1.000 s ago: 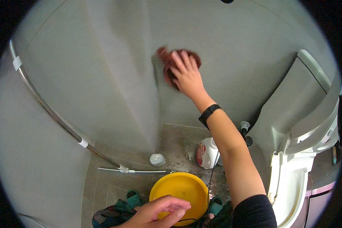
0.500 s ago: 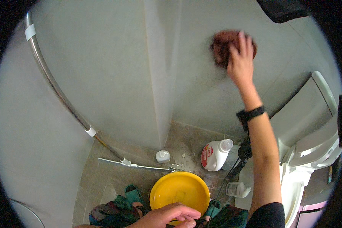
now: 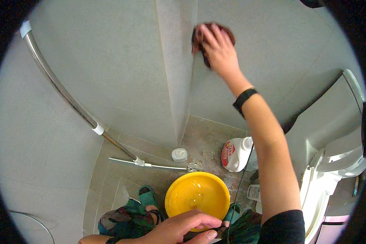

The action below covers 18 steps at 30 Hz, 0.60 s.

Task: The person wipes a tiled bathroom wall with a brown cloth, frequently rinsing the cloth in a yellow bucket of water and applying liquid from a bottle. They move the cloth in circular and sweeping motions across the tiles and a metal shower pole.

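Note:
My right hand (image 3: 219,46) presses a dark brown cloth (image 3: 228,34) against the grey wall, close to where a wall corner (image 3: 191,61) runs down. Its fingers are spread over the cloth, and a black band circles the wrist. Low in the view, my left hand (image 3: 179,228) hangs over the near rim of a yellow basin (image 3: 177,185). Its thumb stands apart from the half-stretched fingers, and I see nothing held there. The basin rests on the floor between my feet, with a little shiny liquid in it.
A white jug with a red label (image 3: 236,156) and a small white container (image 3: 179,154) stand on the wet tiled floor. A white bottle (image 3: 254,192) is partly behind my right arm. On the right is a white toilet (image 3: 319,195); on the left, a long metal pole (image 3: 57,85) with a thin crossbar.
My right hand has slid the cloth leftward along the wall, toward the corner. The view has shifted slightly. My left hand stays above the basin's near rim.

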{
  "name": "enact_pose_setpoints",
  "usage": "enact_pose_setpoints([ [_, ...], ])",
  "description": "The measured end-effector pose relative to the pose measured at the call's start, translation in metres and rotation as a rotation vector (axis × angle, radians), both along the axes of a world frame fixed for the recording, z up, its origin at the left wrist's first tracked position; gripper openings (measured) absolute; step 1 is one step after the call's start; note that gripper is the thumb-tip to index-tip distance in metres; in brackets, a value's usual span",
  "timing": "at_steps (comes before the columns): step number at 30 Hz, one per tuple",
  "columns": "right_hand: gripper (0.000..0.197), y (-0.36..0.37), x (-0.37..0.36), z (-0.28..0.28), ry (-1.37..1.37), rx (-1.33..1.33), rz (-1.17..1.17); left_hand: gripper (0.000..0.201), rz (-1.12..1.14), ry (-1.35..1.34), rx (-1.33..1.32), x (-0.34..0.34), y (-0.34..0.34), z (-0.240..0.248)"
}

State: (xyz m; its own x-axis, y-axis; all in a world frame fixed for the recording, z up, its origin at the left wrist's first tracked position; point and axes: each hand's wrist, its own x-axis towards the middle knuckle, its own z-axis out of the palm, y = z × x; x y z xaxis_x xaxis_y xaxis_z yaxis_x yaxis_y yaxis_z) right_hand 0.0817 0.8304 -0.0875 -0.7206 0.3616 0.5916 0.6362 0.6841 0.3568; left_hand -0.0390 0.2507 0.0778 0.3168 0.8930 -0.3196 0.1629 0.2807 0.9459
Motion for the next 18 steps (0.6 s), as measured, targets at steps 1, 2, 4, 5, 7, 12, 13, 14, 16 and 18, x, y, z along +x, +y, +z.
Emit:
enact_pose_setpoints([
  [1, 0.05, -0.008, 0.006, -0.048, -0.09, -0.061, 0.007, 0.028, 0.003, 0.001, -0.001, -0.001, -0.001, -0.006],
  [2, 0.05, -0.016, 0.014, -0.091, -0.168, -0.11, 0.035, 0.028, 0.012, -0.024, 0.024, 0.0, -0.006, -0.015],
  [4, 0.049, -0.028, 0.039, -0.155, -0.286, -0.173, 0.078, 0.028, 0.007, -0.05, 0.055, 0.001, -0.005, -0.023],
  [5, 0.049, -0.037, 0.033, -0.176, -0.303, -0.206, 0.128, 0.028, 0.036, -0.047, 0.031, 0.007, -0.008, -0.016],
  [7, 0.049, -0.039, 0.049, -0.196, -0.327, -0.231, 0.148, 0.028, 0.029, -0.058, 0.018, 0.01, -0.002, -0.018],
  [12, 0.048, -0.023, 0.107, -0.183, -0.247, -0.223, 0.125, 0.029, -0.028, 0.009, 0.075, 0.019, 0.014, -0.024],
  [13, 0.048, -0.017, 0.13, -0.174, -0.216, -0.21, 0.095, 0.029, -0.042, -0.001, 0.075, 0.019, 0.014, -0.026],
  [14, 0.047, -0.014, 0.154, -0.164, -0.174, -0.194, 0.058, 0.03, -0.025, 0.001, 0.095, 0.021, 0.014, -0.031],
  [16, 0.047, -0.006, 0.201, -0.146, -0.086, -0.172, -0.025, 0.031, -0.005, 0.038, 0.131, 0.027, 0.012, -0.032],
  [18, 0.047, 0.003, 0.251, -0.129, 0.015, -0.142, -0.117, 0.031, -0.028, 0.048, 0.121, 0.032, 0.013, -0.032],
])
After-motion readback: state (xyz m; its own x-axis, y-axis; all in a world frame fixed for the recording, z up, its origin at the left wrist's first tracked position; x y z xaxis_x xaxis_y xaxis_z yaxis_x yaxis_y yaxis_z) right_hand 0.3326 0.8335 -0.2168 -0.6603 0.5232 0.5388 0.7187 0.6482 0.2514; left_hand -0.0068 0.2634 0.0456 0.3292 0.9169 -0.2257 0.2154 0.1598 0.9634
